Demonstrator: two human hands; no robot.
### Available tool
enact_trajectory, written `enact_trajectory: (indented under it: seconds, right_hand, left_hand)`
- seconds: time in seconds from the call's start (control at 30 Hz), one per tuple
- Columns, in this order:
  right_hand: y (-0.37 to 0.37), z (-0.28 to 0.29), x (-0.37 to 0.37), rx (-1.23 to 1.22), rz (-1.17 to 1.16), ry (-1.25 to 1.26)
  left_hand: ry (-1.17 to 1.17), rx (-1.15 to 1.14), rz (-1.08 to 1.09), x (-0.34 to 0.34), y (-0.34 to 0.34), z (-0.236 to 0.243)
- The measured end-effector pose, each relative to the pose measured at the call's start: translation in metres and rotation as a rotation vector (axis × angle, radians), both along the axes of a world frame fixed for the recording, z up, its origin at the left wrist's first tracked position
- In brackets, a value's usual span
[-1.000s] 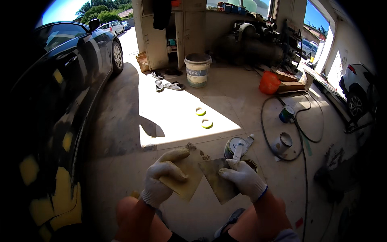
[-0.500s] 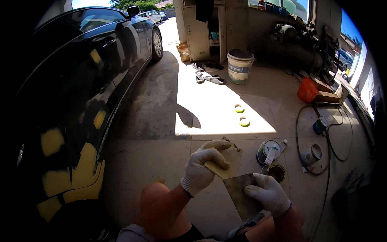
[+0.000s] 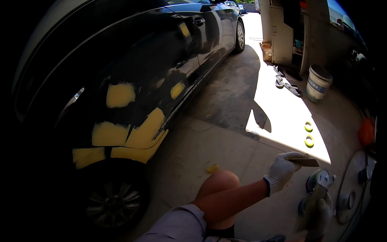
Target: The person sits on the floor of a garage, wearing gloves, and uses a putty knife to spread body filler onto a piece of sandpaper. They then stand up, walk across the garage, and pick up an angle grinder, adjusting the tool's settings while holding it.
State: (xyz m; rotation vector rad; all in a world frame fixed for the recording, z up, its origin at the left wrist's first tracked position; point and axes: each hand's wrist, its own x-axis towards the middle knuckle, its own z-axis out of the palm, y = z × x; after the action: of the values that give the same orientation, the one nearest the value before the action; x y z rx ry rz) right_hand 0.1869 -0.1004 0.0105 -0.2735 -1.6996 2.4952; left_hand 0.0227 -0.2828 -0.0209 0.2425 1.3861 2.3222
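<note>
My left hand (image 3: 280, 171), in a white knit glove, is closed on a thin tan putty spreader (image 3: 306, 162) that points right. Lower right, my right hand (image 3: 323, 211), gloved and partly in shade, is closed on a flat, smeared mixing plate (image 3: 311, 207), now tilted and seen nearly edge-on. Beyond that plate stands an open-looking can (image 3: 311, 182), partly covered by it. To my left is a dark car (image 3: 149, 60). Yellow filler patches (image 3: 111, 134) cover its rear panel above the wheel (image 3: 113, 203), with smaller ones further forward.
Two tape rolls (image 3: 309, 140) lie in the sunlit strip of floor. Past them are sandals (image 3: 293, 89), a white bucket (image 3: 319, 84) and a locker (image 3: 282, 38). A hose (image 3: 342, 197) curls around cans at right, near an orange container (image 3: 366, 132).
My view has swung left toward the car, so its filled panel sits nearer the middle. My hands have drawn apart; the spreader has left the plate, and the plate has tipped up.
</note>
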Motion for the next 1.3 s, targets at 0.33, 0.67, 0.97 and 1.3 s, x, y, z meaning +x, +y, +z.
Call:
enact_trajectory:
  seconds: [0.33,0.67,0.97,1.3]
  right_hand:
    - [0.07,-0.076,-0.02,0.266,-0.785,0.082]
    - [0.01,-0.042,-0.007,1.498,-0.277,0.527]
    - [0.037,-0.06,-0.019,1.512,-0.462,0.29]
    - [0.053,-0.09,-0.042,0.992,-0.219,0.296]
  left_hand:
    - [-0.385,0.209,-0.023,0.005,-0.004,0.014]
    - [-0.607,0.373,-0.297,0.027,0.012,0.009]
    - [-0.468,0.335,-0.22,0.03,0.007,0.01]
    - [-0.514,0.328,-0.266,0.035,0.009,0.02]
